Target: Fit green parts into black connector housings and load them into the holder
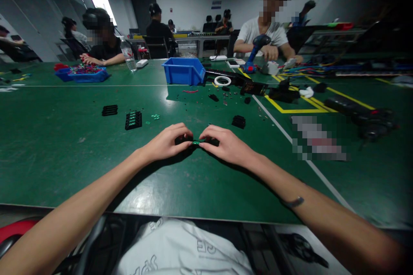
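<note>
My left hand [167,142] and my right hand [224,144] meet over the green table [97,167], both closed in a pinch. Between the fingertips sits a small black holder with a green part [197,141]. Each hand grips one end of it, resting on the table top. Most of the piece is hidden under my fingers.
Black slotted holders [133,120] [109,110] [238,121] and small green bits [155,116] lie beyond my hands. A blue bin [183,71] and a white tape ring [222,80] stand further back. Other people work across the table; one holds a blue power driver [254,51]. Yellow floor-style lines mark the right side.
</note>
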`<state>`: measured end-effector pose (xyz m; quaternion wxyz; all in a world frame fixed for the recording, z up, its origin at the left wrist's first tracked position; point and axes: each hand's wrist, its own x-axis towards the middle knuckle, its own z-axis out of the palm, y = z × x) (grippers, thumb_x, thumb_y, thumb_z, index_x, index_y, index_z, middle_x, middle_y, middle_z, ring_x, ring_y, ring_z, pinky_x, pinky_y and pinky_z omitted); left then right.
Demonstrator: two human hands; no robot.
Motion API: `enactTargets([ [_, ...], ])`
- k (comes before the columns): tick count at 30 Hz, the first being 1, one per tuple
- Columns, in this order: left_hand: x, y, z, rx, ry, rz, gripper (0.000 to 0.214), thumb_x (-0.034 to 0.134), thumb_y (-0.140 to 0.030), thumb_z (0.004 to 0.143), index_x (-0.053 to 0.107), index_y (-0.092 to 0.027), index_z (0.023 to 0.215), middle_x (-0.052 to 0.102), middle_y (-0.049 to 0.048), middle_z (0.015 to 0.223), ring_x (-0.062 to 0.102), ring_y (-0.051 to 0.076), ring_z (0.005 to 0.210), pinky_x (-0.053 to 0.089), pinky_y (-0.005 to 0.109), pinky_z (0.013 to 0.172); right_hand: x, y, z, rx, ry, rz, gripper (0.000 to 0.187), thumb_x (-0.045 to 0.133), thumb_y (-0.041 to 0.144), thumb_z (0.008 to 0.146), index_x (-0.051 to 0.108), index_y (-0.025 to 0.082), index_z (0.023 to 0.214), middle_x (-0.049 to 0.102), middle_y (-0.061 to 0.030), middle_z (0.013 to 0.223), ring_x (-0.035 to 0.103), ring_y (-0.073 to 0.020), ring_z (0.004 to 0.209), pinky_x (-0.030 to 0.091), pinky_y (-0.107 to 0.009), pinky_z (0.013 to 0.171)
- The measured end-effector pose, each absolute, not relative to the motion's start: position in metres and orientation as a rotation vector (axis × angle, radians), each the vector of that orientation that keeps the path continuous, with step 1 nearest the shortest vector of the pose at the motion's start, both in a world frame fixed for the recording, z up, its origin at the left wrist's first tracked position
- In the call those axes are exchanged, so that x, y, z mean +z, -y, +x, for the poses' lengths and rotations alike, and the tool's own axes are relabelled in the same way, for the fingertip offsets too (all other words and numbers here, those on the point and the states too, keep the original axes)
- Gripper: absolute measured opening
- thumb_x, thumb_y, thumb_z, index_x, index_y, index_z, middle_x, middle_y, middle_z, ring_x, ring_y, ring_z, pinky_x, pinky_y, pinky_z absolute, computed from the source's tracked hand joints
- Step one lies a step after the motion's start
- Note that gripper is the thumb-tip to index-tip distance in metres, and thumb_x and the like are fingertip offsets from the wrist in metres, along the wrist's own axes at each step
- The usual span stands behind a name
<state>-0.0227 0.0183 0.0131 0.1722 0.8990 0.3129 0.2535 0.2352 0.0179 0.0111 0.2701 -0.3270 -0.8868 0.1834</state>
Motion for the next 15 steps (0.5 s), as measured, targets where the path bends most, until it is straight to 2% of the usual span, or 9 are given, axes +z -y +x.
enactTargets([
  [6,0.0046,-0.0231,-0.0230,0.600,-0.871,2.547,0.022,0.058,-0.035,0.101,0.066,-0.015,0.104,0.061,0.0047,0.092,0.057,0.016,0.084,0.044,0.028,0.078,0.0048,-0.0221,0.2356,0.582,2.448,-1.003,0.012,0.068,0.030,0.095,0.071,0.019,0.098,0.066,-0.0040,0.091,0.061,-0.0174,0.082,0.047,-0.030,0.074],
  [15,0.0062,-0.0228,-0.0213,0.588,-0.894,2.516,0.017,0.061,-0.032,0.099,0.065,-0.016,0.102,0.060,0.0035,0.090,0.055,0.015,0.080,0.042,0.026,0.074,0.0039,-0.0222,0.2363,0.593,2.440,-1.005,0.013,0.067,0.031,0.096,0.070,0.019,0.099,0.064,-0.0036,0.092,0.060,-0.0167,0.083,0.045,-0.029,0.073],
])
